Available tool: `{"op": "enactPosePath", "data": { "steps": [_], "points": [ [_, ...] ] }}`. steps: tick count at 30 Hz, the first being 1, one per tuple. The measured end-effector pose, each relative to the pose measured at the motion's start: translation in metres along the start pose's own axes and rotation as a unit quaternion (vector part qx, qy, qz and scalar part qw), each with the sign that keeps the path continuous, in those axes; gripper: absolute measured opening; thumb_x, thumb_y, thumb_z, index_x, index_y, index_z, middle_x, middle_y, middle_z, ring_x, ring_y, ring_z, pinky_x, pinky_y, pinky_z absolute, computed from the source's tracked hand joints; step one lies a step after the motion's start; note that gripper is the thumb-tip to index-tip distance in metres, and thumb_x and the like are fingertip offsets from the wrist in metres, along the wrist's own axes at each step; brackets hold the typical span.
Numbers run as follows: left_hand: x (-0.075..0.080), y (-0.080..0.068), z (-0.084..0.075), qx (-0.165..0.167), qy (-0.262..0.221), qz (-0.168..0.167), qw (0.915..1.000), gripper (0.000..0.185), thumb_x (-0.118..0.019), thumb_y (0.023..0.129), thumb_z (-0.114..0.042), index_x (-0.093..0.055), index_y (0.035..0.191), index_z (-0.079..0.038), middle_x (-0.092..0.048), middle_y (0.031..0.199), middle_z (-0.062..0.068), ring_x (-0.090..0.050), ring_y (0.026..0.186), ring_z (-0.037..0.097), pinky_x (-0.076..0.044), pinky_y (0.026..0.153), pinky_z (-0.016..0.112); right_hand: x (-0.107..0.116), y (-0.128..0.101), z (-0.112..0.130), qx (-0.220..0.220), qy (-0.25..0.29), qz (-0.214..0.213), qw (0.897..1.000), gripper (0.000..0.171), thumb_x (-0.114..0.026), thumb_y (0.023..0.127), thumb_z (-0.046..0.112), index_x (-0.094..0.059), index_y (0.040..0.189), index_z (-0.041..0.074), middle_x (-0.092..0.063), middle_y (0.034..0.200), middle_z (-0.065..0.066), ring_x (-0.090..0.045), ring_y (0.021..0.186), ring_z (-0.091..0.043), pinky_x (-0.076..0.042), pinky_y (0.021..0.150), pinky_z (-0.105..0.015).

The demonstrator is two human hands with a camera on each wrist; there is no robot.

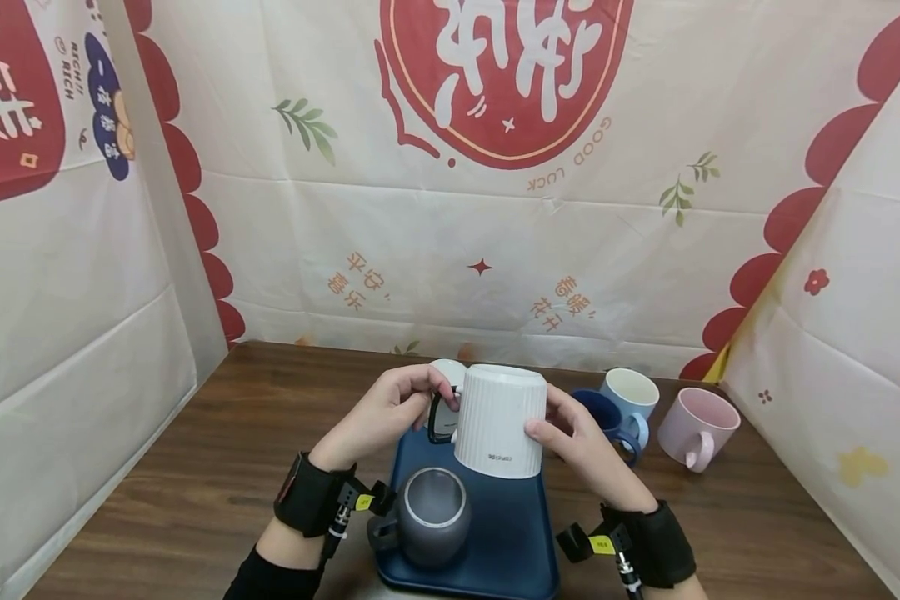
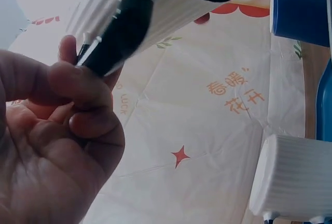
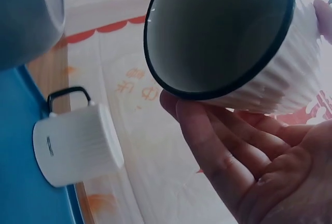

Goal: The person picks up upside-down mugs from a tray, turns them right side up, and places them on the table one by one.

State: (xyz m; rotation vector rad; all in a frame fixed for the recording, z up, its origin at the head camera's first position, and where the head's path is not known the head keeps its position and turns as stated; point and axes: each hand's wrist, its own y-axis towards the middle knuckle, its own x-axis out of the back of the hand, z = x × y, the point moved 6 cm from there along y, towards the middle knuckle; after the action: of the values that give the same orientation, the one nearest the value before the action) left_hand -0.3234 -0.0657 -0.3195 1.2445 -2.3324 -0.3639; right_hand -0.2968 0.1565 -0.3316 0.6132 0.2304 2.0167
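A white ribbed mug [image 1: 498, 417] with a black handle and a dark inside hangs mouth down above the dark blue tray [image 1: 513, 525]. My left hand [image 1: 420, 396] pinches the black handle [image 2: 116, 32] between thumb and fingers. My right hand [image 1: 562, 433] grips the mug's right side, thumb in front and fingers along the ribbed wall [image 3: 270, 86]. The right wrist view looks straight into the mug's mouth [image 3: 218, 32]. A second white ribbed mug [image 1: 447, 371] stands on the tray behind it, and a grey round mug [image 1: 431, 512] stands at the tray's front left.
Right of the tray on the brown wooden table [image 1: 195, 483] stand a dark blue mug [image 1: 603, 417], a light blue mug [image 1: 630, 393] and a pink mug [image 1: 696, 427]. Printed cloth walls [image 1: 495, 233] close in the back and both sides.
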Motion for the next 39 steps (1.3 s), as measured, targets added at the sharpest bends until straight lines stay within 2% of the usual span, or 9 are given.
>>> {"op": "enactPosePath", "data": {
  "steps": [5,8,12,17,21,24,29,34,39],
  "points": [
    [-0.001,0.000,-0.004,-0.006,-0.008,0.001,1.0000,0.027,-0.041,0.095,0.010,-0.065,0.105,0.001,-0.067,0.102,0.013,-0.043,0.055,0.018,-0.036,0.052,0.024,0.001,0.000,0.000,-0.008,0.011,0.009,1.000,0.040,-0.043,0.103,0.012,-0.041,0.138,-0.008,-0.069,0.112,-0.008,-0.069,0.095,-0.022,-0.057,0.077,-0.036],
    [-0.002,-0.001,-0.004,-0.016,-0.010,0.006,0.9998,0.028,-0.042,0.095,0.010,-0.066,0.107,0.001,-0.067,0.105,0.013,-0.056,0.072,0.017,-0.040,0.060,0.024,0.002,0.000,0.000,-0.012,0.003,0.007,1.000,0.040,-0.041,0.104,0.015,-0.042,0.136,-0.010,-0.069,0.109,-0.008,-0.069,0.090,-0.020,-0.056,0.073,-0.035],
    [-0.004,-0.001,-0.004,-0.043,0.001,0.019,0.9989,0.036,-0.042,0.094,0.013,-0.065,0.117,-0.002,-0.064,0.113,0.010,-0.056,0.085,0.021,-0.039,0.065,0.027,0.003,0.000,0.001,-0.023,0.015,-0.001,1.000,0.043,-0.036,0.106,0.017,-0.039,0.135,-0.015,-0.068,0.109,-0.006,-0.068,0.090,-0.017,-0.056,0.073,-0.032],
    [-0.009,0.002,-0.007,-0.077,0.035,0.031,0.9960,0.043,-0.043,0.093,0.016,-0.061,0.124,-0.007,-0.059,0.116,0.009,-0.050,0.082,0.022,-0.037,0.064,0.029,0.003,-0.001,0.003,-0.050,0.060,-0.025,0.997,0.051,-0.029,0.109,0.024,-0.033,0.137,-0.019,-0.066,0.115,-0.002,-0.066,0.100,-0.014,-0.055,0.083,-0.030],
    [-0.012,0.002,-0.007,-0.084,0.057,0.030,0.9944,0.041,-0.045,0.092,0.014,-0.060,0.123,-0.009,-0.057,0.115,0.009,-0.049,0.079,0.022,-0.040,0.066,0.028,0.004,-0.001,0.002,-0.079,0.076,-0.051,0.993,0.056,-0.028,0.110,0.029,-0.031,0.138,-0.019,-0.064,0.115,-0.003,-0.063,0.101,-0.011,-0.053,0.085,-0.027],
    [-0.012,0.001,-0.005,-0.081,0.058,0.028,0.9946,0.040,-0.047,0.093,0.013,-0.060,0.123,-0.008,-0.057,0.116,0.011,-0.048,0.077,0.021,-0.040,0.066,0.028,0.004,-0.003,0.001,-0.110,0.075,-0.068,0.989,0.055,-0.029,0.110,0.032,-0.026,0.143,-0.012,-0.057,0.121,-0.008,-0.059,0.104,-0.014,-0.050,0.085,-0.031],
    [-0.013,0.001,-0.001,-0.070,0.044,0.027,0.9962,0.034,-0.048,0.095,0.011,-0.060,0.123,-0.006,-0.057,0.113,0.015,-0.049,0.077,0.020,-0.042,0.066,0.027,0.002,-0.005,0.002,-0.160,0.070,-0.090,0.980,0.054,-0.031,0.108,0.039,-0.014,0.147,0.005,-0.033,0.138,-0.017,-0.045,0.116,-0.025,-0.044,0.089,-0.040],
    [-0.012,0.001,-0.002,-0.069,0.031,0.025,0.9968,0.028,-0.050,0.095,0.010,-0.059,0.118,-0.004,-0.057,0.101,0.010,-0.050,0.075,0.020,-0.043,0.065,0.027,0.000,-0.003,0.008,-0.156,0.069,-0.076,0.982,0.056,-0.028,0.108,0.039,-0.004,0.152,0.013,-0.016,0.151,-0.016,-0.029,0.130,-0.034,-0.039,0.095,-0.049],
    [-0.012,0.001,-0.002,-0.067,0.019,0.031,0.9971,0.023,-0.052,0.096,0.008,-0.059,0.115,-0.002,-0.056,0.095,0.009,-0.051,0.074,0.020,-0.044,0.066,0.027,-0.003,-0.001,0.010,-0.143,0.079,-0.056,0.985,0.060,-0.026,0.109,0.038,0.007,0.158,0.029,0.009,0.161,-0.008,0.004,0.145,-0.035,-0.012,0.104,-0.074]
  ]
}}
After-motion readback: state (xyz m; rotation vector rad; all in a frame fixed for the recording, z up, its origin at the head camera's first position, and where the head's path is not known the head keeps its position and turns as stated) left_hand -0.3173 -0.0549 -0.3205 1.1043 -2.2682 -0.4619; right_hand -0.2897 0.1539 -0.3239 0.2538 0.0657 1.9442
